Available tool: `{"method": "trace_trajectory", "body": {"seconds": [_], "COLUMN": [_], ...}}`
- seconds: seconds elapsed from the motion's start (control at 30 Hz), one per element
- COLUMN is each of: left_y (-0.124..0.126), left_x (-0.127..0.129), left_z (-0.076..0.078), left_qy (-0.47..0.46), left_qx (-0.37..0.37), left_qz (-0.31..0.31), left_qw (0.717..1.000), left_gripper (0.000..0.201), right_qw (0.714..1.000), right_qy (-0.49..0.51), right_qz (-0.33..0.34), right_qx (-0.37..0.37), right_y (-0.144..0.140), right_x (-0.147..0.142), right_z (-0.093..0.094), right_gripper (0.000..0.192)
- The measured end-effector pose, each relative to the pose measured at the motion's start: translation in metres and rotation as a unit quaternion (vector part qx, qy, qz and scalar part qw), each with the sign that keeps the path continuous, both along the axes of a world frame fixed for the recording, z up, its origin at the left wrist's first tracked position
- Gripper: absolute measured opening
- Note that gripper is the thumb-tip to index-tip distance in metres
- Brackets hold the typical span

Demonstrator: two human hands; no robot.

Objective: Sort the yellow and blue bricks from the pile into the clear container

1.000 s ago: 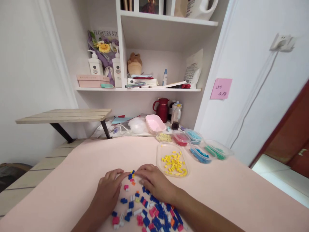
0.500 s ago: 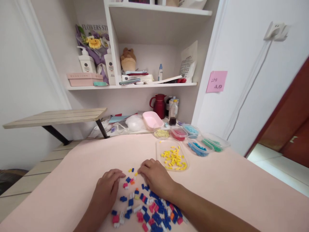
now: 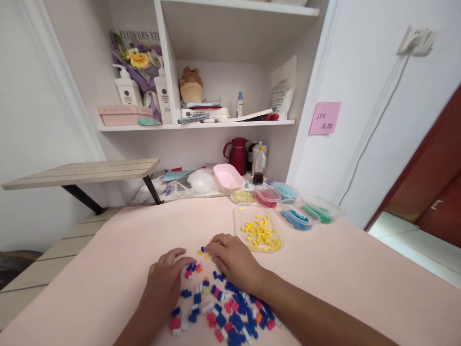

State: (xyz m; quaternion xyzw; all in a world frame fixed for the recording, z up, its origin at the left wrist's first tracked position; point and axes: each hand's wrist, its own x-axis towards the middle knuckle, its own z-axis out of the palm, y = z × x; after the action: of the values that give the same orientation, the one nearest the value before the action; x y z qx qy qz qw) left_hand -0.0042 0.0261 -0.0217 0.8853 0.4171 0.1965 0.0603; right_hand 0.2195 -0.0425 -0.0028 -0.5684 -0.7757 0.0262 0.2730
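Observation:
Small plastic building bricks (image 3: 236,307), mostly dark blue, pink and white, lie loose on the pink-covered table before me. My left hand (image 3: 167,274) rests at their left edge, thumb and forefinger apart, with nothing visible in it. Its thumb tip is beside a small cluster of blue, pink and orange bricks (image 3: 194,269). Palm down, my right hand (image 3: 234,259) reaches over the upper part of the pile with bent fingers. Its fingertips are at a small blue brick (image 3: 202,249), beside a yellow brick (image 3: 200,252); no brick shows in its grip.
A clear tray (image 3: 239,235) of yellow bricks lies beyond my right hand. Behind it stand tubs of pale yellow (image 3: 242,196), red (image 3: 267,196), light blue (image 3: 286,191), blue (image 3: 297,218) and green pieces (image 3: 320,211). A pink basin (image 3: 228,177) and red jug (image 3: 238,156) stand farther back.
My left hand has moved slightly right, its thumb now separated from the forefinger and closer to the small cluster. My right fingertips have shifted from a yellow brick toward the blue one. The view tilts slightly.

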Motion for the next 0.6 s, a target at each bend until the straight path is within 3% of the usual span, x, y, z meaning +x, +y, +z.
{"method": "trace_trajectory", "body": {"seconds": [0.17, 0.33, 0.47, 0.6], "left_y": [-0.006, -0.019, -0.018, -0.007], "left_x": [0.007, 0.016, 0.014, 0.009], "left_z": [0.007, 0.016, 0.013, 0.01], "left_qy": [0.052, 0.098, 0.043, -0.076], "left_qx": [-0.028, -0.032, -0.03, -0.048], "left_qz": [0.042, 0.02, -0.006, 0.0], "left_qw": [0.997, 0.995, 0.999, 0.996], "left_gripper": [0.058, 0.07, 0.067, 0.052], "right_qw": [0.999, 0.997, 0.998, 0.999], "right_qy": [-0.022, -0.069, -0.057, -0.015], "right_qz": [0.031, 0.008, 0.002, -0.006], "right_qx": [-0.004, -0.016, -0.026, -0.036], "right_y": [0.0, 0.003, 0.005, 0.005], "right_x": [0.0, -0.004, -0.004, 0.001], "right_z": [0.0, 0.0, 0.0, 0.001], "right_gripper": [0.045, 0.039, 0.025, 0.027]}}
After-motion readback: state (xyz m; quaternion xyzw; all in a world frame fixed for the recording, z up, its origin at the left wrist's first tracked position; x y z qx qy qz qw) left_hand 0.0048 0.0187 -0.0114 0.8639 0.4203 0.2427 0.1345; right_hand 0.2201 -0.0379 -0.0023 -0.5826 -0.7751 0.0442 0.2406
